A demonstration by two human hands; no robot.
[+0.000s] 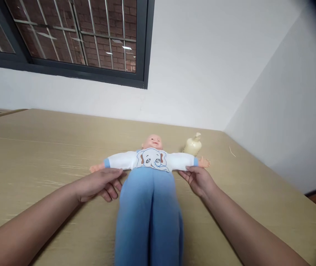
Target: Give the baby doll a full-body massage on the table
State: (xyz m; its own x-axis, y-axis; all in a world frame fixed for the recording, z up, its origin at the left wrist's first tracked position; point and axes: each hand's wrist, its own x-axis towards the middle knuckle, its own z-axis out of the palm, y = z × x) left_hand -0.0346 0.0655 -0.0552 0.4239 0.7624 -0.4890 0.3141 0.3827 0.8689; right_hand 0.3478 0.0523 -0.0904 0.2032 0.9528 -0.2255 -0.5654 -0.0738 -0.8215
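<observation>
A baby doll (pixel 153 184) lies face up on the table, its arms spread out to both sides. It wears a white top (pixel 152 159) with an elephant picture and blue cuffs, and light blue trousers (pixel 149 218). My left hand (pixel 105 183) is beside the doll's left-side sleeve (pixel 121 161), thumb along its lower edge, the other fingers loosely bent and apart. On the other side, my right hand (pixel 199 180) has its thumb on the lower edge of the right-side sleeve (pixel 182 161), with fingers against its underside. The doll's feet are out of frame.
A cream pump bottle (pixel 192 146) stands behind the doll's right-side arm. Farther right a thin pale strand (pixel 232 151) lies on the wooden table (pixel 49 147). White walls (pixel 196 66) border the table at the back and right, and a barred window (pixel 77 33) is above.
</observation>
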